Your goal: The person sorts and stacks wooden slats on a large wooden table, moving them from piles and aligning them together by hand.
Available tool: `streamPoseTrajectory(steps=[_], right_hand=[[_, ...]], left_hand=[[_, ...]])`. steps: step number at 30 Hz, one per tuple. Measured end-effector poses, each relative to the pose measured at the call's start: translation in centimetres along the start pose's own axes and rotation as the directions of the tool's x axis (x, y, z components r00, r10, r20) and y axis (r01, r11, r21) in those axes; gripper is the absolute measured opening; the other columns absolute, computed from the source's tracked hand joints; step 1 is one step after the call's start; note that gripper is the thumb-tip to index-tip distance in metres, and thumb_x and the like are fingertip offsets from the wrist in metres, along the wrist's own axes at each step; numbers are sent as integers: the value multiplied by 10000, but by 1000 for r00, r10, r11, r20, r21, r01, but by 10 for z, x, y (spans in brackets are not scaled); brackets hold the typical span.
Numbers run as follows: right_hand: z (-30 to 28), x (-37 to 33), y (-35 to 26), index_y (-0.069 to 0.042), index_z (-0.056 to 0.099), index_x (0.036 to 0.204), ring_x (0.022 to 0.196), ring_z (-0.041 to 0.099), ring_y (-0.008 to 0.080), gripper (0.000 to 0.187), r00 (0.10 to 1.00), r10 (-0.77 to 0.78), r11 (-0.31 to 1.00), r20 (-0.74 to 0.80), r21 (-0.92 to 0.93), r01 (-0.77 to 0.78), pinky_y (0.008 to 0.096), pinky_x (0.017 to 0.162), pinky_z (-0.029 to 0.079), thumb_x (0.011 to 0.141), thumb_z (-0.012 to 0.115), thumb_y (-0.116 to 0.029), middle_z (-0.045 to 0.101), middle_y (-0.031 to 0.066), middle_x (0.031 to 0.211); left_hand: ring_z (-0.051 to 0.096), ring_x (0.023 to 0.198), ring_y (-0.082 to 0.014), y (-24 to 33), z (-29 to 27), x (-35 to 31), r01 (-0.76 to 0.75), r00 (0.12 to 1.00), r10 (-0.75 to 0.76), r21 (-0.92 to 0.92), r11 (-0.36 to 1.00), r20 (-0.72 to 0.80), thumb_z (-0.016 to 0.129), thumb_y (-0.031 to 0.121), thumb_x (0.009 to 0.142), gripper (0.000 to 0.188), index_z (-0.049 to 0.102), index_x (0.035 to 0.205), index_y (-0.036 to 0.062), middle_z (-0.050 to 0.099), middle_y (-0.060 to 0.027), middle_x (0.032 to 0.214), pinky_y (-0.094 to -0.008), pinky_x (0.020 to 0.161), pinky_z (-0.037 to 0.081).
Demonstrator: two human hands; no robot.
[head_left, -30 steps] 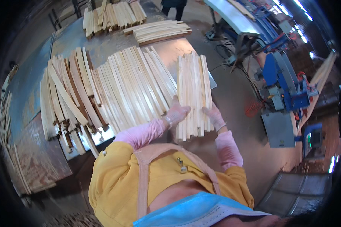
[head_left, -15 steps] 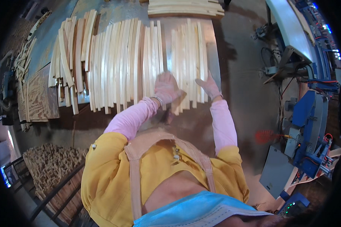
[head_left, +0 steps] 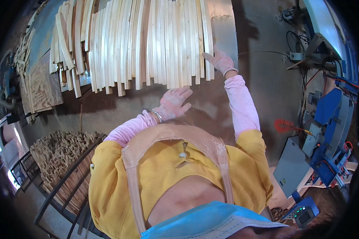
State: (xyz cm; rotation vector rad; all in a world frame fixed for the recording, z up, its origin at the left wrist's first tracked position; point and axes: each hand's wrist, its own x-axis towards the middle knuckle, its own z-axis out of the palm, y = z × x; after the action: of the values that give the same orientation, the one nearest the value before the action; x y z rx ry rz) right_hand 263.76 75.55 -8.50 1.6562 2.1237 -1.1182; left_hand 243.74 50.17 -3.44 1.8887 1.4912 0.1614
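A wide row of pale wooden strips (head_left: 163, 47) lies side by side on the table, their near ends uneven. My left hand (head_left: 173, 104), in a light knitted glove, is just at the near ends of the strips with fingers spread. It holds nothing, and I cannot tell whether its fingertips touch the wood. At the row's right edge is my right hand (head_left: 220, 63), gloved too. Its thumb reaches over the outermost strip while the other fingers lie along the outer side, partly hidden; the hand is open against the wood.
Looser, crossed strips (head_left: 70, 51) lie at the row's left, beside a plywood board (head_left: 48, 85). At lower left, a black metal rack (head_left: 64, 187) holds many short wood pieces. Blue machinery (head_left: 329, 115) with a coiled red hose (head_left: 284, 126) stands to the right.
The separate right-hand bunch of strips has moved left, closing the gap to the main row. My left hand has come off the strips toward my body; my right stays at the edge.
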Motion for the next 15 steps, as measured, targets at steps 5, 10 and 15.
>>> streamPoseTrajectory(steps=[5, 10, 15], right_hand=[[25, -5, -15, -67, 327, 1632, 1314, 597, 440, 989, 987, 21, 999, -158, 48, -14, 500, 1095, 470, 921, 601, -698, 593, 269, 1458], [30, -24, -20, -24, 361, 1601, 1301, 593, 464, 966, 964, -34, 994, -263, 92, 60, 505, 1087, 478, 903, 680, -611, 595, 283, 1445], [45, -17, -6, -43, 383, 1593, 1347, 552, 456, 908, 942, -18, 987, -336, 145, 71, 496, 1124, 449, 921, 664, -586, 557, 285, 1482]], left_hand=[[577, 1337, -313, -17, 12, -17, 20, 997, -17, -40, 999, 72, 635, 408, 951, 550, 600, 1402, 95, 595, -131, 1461, -467, 1137, 432], [659, 1057, -317, -19, 15, -20, -144, 970, 127, -68, 987, -205, 652, 277, 886, 239, 618, 1063, 120, 643, -89, 1079, -453, 929, 522], [659, 1147, -313, -24, 6, -27, -119, 970, 108, -38, 992, -216, 644, 300, 916, 286, 646, 1135, 116, 679, -98, 1203, -452, 994, 515]])
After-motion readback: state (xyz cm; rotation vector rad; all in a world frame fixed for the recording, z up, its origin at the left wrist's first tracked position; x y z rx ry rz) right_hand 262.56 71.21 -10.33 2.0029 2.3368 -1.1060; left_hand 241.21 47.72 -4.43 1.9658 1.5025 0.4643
